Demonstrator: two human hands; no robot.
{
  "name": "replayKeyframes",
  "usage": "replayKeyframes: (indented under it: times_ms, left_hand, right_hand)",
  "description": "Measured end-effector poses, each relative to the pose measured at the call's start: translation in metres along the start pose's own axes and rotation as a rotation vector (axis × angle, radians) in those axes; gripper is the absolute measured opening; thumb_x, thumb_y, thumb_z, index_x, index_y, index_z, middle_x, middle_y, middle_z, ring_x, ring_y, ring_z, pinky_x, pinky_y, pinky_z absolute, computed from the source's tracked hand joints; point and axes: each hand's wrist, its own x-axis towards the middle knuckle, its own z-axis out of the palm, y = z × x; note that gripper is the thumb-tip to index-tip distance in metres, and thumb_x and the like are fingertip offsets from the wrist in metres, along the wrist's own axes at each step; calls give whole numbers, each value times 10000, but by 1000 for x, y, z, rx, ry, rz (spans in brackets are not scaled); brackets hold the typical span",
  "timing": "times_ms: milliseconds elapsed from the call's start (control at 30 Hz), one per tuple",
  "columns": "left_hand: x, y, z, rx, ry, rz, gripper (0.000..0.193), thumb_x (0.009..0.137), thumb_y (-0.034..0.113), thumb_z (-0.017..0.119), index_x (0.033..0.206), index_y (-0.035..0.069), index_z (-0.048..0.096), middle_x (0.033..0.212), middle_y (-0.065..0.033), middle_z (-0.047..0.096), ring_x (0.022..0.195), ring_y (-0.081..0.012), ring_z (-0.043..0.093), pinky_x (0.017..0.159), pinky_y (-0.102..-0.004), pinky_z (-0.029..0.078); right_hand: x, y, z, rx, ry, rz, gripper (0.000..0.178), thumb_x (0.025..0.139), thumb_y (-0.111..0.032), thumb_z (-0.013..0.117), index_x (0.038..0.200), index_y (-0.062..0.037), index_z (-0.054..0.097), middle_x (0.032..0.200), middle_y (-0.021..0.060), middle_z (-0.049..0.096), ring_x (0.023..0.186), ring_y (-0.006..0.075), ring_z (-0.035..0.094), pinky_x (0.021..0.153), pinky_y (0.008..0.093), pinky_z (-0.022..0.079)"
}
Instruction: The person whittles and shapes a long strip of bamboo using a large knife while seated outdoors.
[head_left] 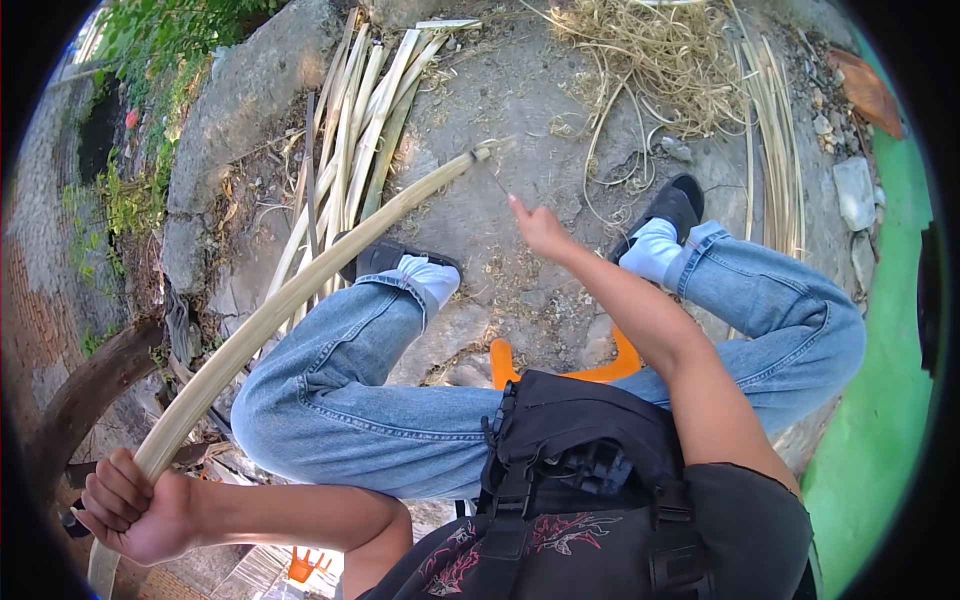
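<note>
My left hand (143, 507) is closed in a fist around the lower part of a long, pale bamboo strip (300, 290). The strip runs up across my left knee and foot, its far end raised over the ground between my feet. My right hand (543, 230) is closed, thumb stretched forward, on a thin knife (499, 184); its handle is hidden in the fingers. The blade is narrow and blurred, and points up toward the strip's far end. Whether blade and strip touch I cannot tell.
Split strips (345, 150) lie in a pile beyond my left foot, and more (775, 150) at the far right. Tangled shavings (650, 60) lie at the far middle. Loose stones (855, 195) lie by a green surface (870, 450) at right. An orange stool (502, 362) shows beneath me.
</note>
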Motion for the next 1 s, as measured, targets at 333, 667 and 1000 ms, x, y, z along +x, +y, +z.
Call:
replayKeyframes:
  times_ms: [333, 667, 1000]
  left_hand:
    - [-2, 0, 7, 86, 20, 55, 420, 866, 116, 450, 530, 193, 210, 480, 43, 195, 404, -74, 152, 439, -249, 137]
    - [-2, 4, 5, 123, 99, 51, 419, 878, 107, 434, 531, 190, 213, 498, 37, 182, 415, -77, 146, 440, -254, 137]
    - [-6, 5, 9, 157, 89, 88, 409, 884, 109, 417, 536, 188, 218, 499, 32, 176, 419, -81, 147, 440, -252, 139]
  right_hand:
    - [6, 5, -35, -166, -53, 7, 769, 872, -625, 370, 591, 65, 561, 559, 244, 537, 570, 371, 567, 598, 472, 428]
    - [8, 7, -22, -213, 73, 140, 775, 869, -626, 374, 597, 73, 571, 596, 239, 569, 610, 385, 583, 619, 464, 444]
    - [-9, -10, -30, -198, -12, 107, 776, 867, -623, 373, 683, 87, 627, 708, 275, 611, 743, 413, 625, 683, 458, 472]
